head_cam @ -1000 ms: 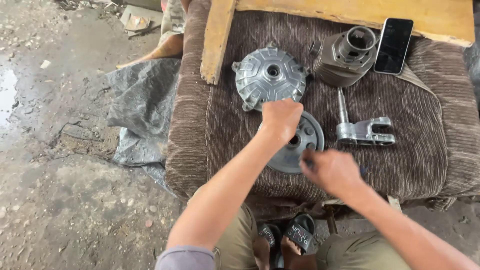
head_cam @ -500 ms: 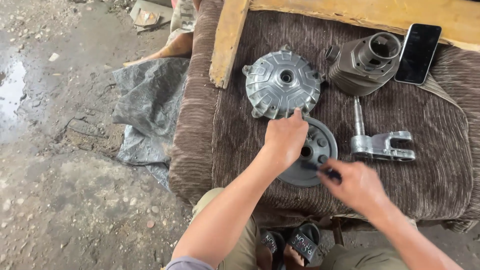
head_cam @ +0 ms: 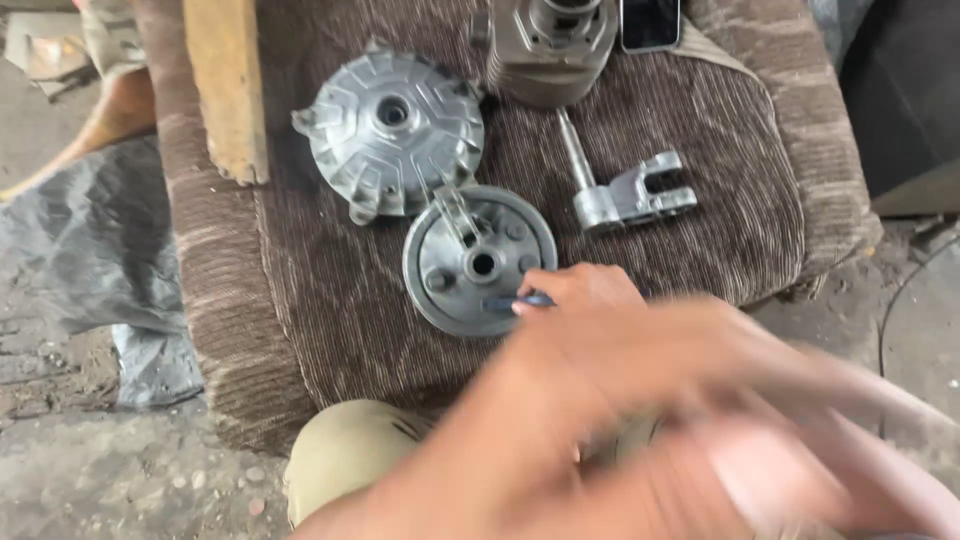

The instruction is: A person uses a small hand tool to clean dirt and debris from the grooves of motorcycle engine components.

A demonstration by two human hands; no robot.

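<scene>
Bare cushion (head_cam: 330,300) left of round plate (head_cam: 478,260), open for reach. Above: finned hub (head_cam: 390,130) touching plate rim. Right: forked shaft (head_cam: 625,195) nearby. Wooden plank (head_cam: 225,85) bounding left edge.

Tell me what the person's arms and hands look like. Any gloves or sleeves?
Both arms are bare, with no sleeves, gloves, watch or rings showing. They are smeared by motion blur, so fine details are lost. Only one hand is fairly sharp, showing bare fingers. Khaki trousers cover the knee below.
</scene>
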